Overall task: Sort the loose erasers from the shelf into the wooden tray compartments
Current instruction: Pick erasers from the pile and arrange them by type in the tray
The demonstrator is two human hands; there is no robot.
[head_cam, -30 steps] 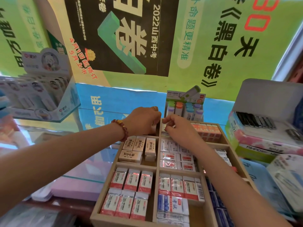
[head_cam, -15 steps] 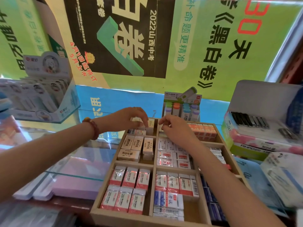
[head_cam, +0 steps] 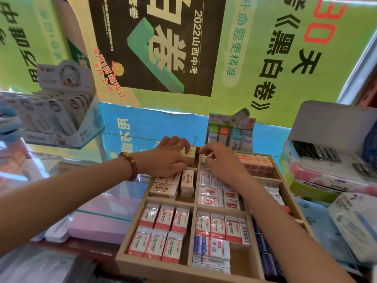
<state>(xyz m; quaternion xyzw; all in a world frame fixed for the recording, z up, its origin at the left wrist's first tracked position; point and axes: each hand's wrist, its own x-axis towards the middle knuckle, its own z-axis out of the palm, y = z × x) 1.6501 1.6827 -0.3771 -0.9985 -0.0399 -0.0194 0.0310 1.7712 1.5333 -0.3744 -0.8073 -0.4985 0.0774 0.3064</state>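
Note:
A wooden tray [head_cam: 155,264] with several compartments holds wrapped erasers: red-and-white 2B ones [head_cam: 163,219] at the front left, cream ones [head_cam: 163,189] behind them, and a blue-and-white one [head_cam: 212,247] at the front middle. My left hand [head_cam: 167,160], with a ring and a bead bracelet, reaches into the back left compartment, its fingers curled round an upright cream eraser [head_cam: 192,154]. My right hand [head_cam: 222,162] hovers over the back middle compartment, and its curled fingertips pinch a small white eraser [head_cam: 207,157]. The back compartments are mostly hidden by both hands.
Orange-red erasers [head_cam: 255,162] fill the back right compartment. A box of coloured-cap items [head_cam: 230,133] stands just behind the tray. An open box of black pens [head_cam: 326,160] sits at the right, a display carton [head_cam: 57,119] at the left, and pink pads [head_cam: 102,221] beside the tray.
My left hand has opened from a fist, reached out, then settled lower onto the cream eraser in the back left compartment. My right hand has stayed over the back middle compartment.

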